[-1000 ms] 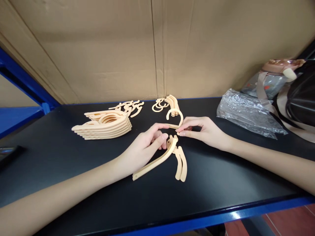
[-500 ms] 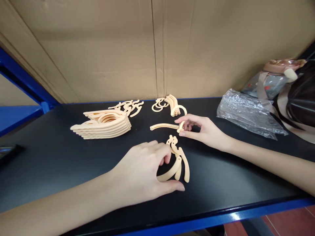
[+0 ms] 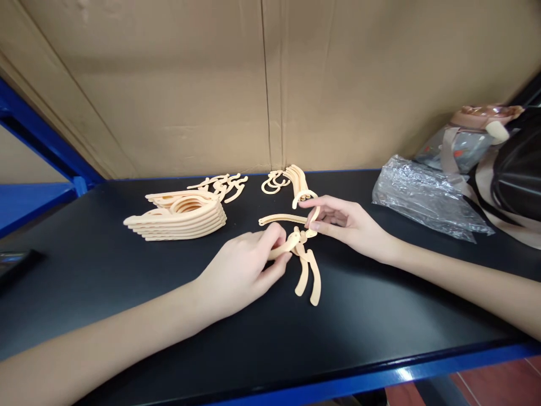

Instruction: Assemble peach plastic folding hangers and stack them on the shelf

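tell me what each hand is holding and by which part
The left hand holds a curved piece near one end, which sticks out; the right hand holds a hook by its lower part.

Head camera, one: above and behind my left hand (image 3: 236,270) and right hand (image 3: 353,228), near, facing forward and down.
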The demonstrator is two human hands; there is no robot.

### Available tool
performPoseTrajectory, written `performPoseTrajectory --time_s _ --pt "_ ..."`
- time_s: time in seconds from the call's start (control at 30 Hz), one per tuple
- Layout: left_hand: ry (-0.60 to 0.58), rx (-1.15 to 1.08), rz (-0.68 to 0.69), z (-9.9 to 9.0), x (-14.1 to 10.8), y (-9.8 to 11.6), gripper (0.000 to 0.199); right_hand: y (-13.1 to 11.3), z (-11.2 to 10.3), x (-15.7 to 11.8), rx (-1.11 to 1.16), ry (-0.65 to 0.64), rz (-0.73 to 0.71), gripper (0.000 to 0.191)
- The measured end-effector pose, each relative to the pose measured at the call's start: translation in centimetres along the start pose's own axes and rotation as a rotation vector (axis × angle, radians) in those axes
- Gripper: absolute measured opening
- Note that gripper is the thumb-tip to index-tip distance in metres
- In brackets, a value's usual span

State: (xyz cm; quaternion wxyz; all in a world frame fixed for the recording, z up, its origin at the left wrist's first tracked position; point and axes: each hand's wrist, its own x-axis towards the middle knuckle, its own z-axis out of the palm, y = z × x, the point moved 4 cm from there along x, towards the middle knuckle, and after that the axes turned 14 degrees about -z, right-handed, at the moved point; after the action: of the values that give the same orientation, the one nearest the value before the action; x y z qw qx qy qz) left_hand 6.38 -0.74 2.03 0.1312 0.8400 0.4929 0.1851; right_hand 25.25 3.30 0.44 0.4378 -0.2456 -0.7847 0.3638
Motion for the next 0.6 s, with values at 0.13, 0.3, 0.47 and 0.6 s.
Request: performPoseTrajectory --time_s 0.13,0.3,0.47,0.6 --pt "-0.011 0.016 0.025 0.6 0.7 -0.8 0.008 0.0 0.7 0.0 0.19 0.007 0.048 0.044" --pt "-0.045 0.067 0.035 0.9 0.8 -0.9 0.019 0.9 0.9 0.1 0.308 0.023 0.107 0.032" --pt "-0.041 0.097 0.094 0.7 0.5 -0.6 0.02 1.1 0.6 0.2 0.413 0.038 0.187 0.035" --pt "-0.051 0.089 0.149 0.7 0.4 -0.5 0.017 0.8 0.6 0.2 0.446 0.01 0.22 0.035"
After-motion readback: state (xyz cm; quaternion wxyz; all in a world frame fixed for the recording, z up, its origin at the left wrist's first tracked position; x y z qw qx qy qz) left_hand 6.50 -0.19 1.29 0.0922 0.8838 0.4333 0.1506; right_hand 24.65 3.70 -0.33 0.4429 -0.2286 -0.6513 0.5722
